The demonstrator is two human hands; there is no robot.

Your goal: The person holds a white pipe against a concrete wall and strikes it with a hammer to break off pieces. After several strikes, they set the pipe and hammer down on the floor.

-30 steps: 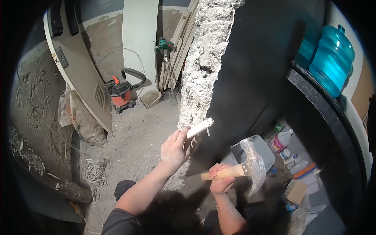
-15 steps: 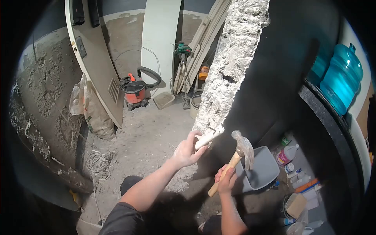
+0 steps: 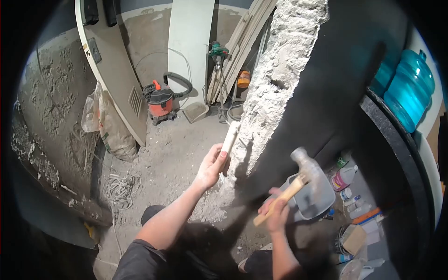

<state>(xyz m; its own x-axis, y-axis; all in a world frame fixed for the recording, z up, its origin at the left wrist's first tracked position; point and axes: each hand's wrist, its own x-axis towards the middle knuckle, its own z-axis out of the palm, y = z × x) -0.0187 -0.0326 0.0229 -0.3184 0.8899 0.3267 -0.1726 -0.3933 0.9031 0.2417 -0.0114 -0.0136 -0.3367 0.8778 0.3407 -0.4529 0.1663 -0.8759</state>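
My left hand (image 3: 212, 165) is closed around a short white pipe-like piece (image 3: 230, 138), its upper end pointing up beside the broken wall edge (image 3: 267, 114). A thin dark rod or nail (image 3: 243, 142) sticks out of the rough edge just right of that piece. In my right hand (image 3: 274, 212) is a claw hammer (image 3: 293, 186), gripped by its wooden handle. The hammer's head is smeared by motion and hangs over a grey plastic bin (image 3: 322, 205), apart from the wall edge.
A dark wall face (image 3: 336, 93) borders the broken edge. Bottles (image 3: 343, 177) stand low at right, below a counter (image 3: 387, 130) with a blue water jug (image 3: 410, 91). Coiled cable (image 3: 121, 191) lies on the dusty floor. Behind are a red vacuum (image 3: 161, 105), a dustpan (image 3: 196, 112) and leaning boards (image 3: 238, 51).
My left hand has moved slightly left and up, turning the white piece from slanting right to nearly upright. My right hand has moved right and down a little with the hammer.
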